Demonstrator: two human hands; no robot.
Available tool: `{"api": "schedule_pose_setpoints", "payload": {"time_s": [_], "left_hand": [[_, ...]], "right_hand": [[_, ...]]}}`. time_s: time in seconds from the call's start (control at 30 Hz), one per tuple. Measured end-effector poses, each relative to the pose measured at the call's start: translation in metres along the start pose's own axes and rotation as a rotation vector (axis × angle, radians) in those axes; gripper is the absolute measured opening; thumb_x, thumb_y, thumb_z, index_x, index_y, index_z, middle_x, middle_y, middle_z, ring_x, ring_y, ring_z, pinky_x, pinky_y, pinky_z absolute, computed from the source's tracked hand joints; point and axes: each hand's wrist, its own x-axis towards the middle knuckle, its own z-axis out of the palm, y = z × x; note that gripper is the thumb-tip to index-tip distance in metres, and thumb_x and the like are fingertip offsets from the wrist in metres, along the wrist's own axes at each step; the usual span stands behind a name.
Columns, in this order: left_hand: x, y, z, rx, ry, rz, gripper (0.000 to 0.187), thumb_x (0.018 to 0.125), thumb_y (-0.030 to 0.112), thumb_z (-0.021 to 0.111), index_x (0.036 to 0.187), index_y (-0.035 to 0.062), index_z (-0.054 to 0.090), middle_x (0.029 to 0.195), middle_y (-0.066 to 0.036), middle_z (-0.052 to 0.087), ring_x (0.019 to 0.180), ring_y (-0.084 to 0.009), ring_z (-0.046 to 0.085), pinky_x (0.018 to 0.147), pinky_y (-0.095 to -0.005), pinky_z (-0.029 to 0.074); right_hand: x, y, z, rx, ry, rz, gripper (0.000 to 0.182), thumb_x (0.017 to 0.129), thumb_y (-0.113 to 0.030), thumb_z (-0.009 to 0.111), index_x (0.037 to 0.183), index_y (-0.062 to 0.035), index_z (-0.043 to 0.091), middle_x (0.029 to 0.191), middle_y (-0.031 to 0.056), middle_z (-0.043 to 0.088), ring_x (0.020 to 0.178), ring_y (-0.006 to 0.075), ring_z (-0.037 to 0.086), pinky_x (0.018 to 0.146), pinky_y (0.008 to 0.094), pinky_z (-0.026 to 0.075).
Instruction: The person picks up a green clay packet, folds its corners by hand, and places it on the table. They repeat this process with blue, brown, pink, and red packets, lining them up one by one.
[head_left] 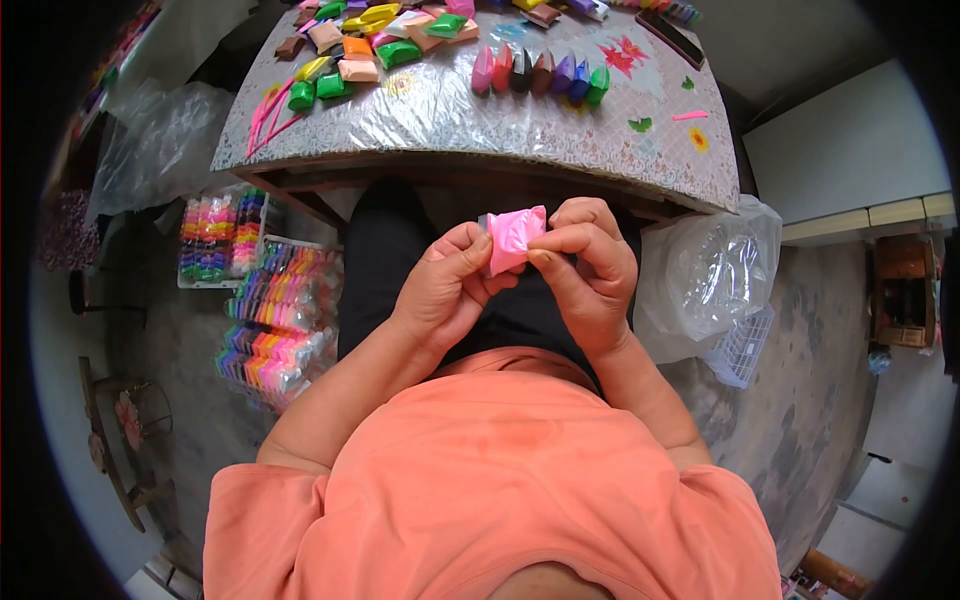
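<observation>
A small pink packet (pixel 516 236) is held above the lap, just in front of the table's near edge. My left hand (pixel 450 278) grips its left side between thumb and fingers. The thumb and index finger of my right hand (pixel 590 265) pinch its right edge. On the table (pixel 420 125), a row of upright packets (pixel 540 76) in pink, red, black, brown, purple, blue and green stands nearest to the hands. Farther left lies a loose pile of coloured packets (pixel 400 54).
Pink strips (pixel 268 122) lie at the table's left edge and a phone (pixel 670 40) at its back right. Stacks of colourful packets (pixel 280 320) stand on the floor at left. A clear plastic bag (pixel 715 265) and a white basket (pixel 742 348) are at right.
</observation>
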Motion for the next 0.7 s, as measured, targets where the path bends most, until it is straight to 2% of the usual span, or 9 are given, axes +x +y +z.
{"api": "schedule_pose_setpoints", "payload": {"time_s": [0.07,0.1,0.2,0.23,0.33,0.47,0.7], "left_hand": [[0.001,0.002,0.001,0.010,0.017,0.003,0.011,0.095,0.017,0.060,0.097,0.0065,0.059,0.097,-0.007,0.066,0.086,-0.0160,0.066,0.075,-0.0285,0.056],[-0.001,0.003,0.001,0.013,0.027,0.004,0.011,0.095,0.017,0.061,0.097,0.0066,0.059,0.096,-0.007,0.066,0.086,-0.0161,0.066,0.075,-0.0285,0.056],[-0.002,0.005,0.004,0.015,0.023,-0.016,0.012,0.095,0.018,0.061,0.097,0.0067,0.059,0.095,-0.007,0.066,0.084,-0.0160,0.066,0.075,-0.0282,0.056],[-0.002,0.004,0.004,0.031,0.013,-0.018,0.012,0.095,0.018,0.061,0.097,0.0068,0.059,0.095,-0.007,0.066,0.083,-0.0159,0.066,0.074,-0.0279,0.055],[-0.003,0.005,0.005,0.085,-0.011,-0.012,0.013,0.095,0.019,0.061,0.097,0.0069,0.059,0.094,-0.007,0.066,0.080,-0.0155,0.065,0.072,-0.0268,0.055],[-0.002,0.006,0.008,0.143,-0.020,-0.002,0.014,0.095,0.021,0.061,0.095,0.0071,0.059,0.091,-0.006,0.066,0.078,-0.0147,0.064,0.069,-0.0252,0.054],[-0.003,0.007,0.009,0.177,-0.030,-0.020,0.013,0.093,0.019,0.064,0.092,0.0075,0.058,0.087,-0.006,0.065,0.077,-0.0140,0.063,0.068,-0.0244,0.053]], "right_hand": [[-0.002,0.000,-0.002,0.109,0.042,0.010,0.014,0.078,-0.007,0.076,0.090,-0.0044,0.070,0.086,0.0038,0.054,0.083,0.0164,0.051,0.072,0.0262,0.042],[-0.002,0.003,-0.005,0.081,0.042,-0.024,0.016,0.081,-0.009,0.074,0.096,-0.0032,0.070,0.089,0.0038,0.054,0.085,0.0150,0.051,0.074,0.0256,0.042],[0.001,0.003,-0.011,0.199,0.039,0.208,0.022,0.085,-0.010,0.072,0.105,-0.0019,0.068,0.095,0.0028,0.055,0.087,0.0121,0.051,0.075,0.0240,0.042],[0.000,0.002,-0.011,0.330,0.041,0.360,0.026,0.088,-0.011,0.070,0.112,-0.0009,0.065,0.102,0.0010,0.053,0.091,0.0088,0.050,0.078,0.0219,0.043],[0.005,0.004,-0.013,0.510,-0.043,0.441,0.028,0.088,-0.009,0.069,0.115,-0.0010,0.064,0.105,-0.0003,0.051,0.091,0.0073,0.050,0.081,0.0202,0.043],[0.009,-0.006,-0.014,0.626,-0.139,0.542,0.026,0.085,-0.003,0.071,0.110,0.0011,0.065,0.105,0.0018,0.054,0.092,0.0098,0.056,0.081,0.0239,0.049],[0.008,-0.003,-0.012,0.512,-0.108,0.459,0.013,0.085,0.001,0.069,0.098,0.0020,0.068,0.096,0.0036,0.057,0.088,0.0104,0.058,0.077,0.0239,0.049]]}}
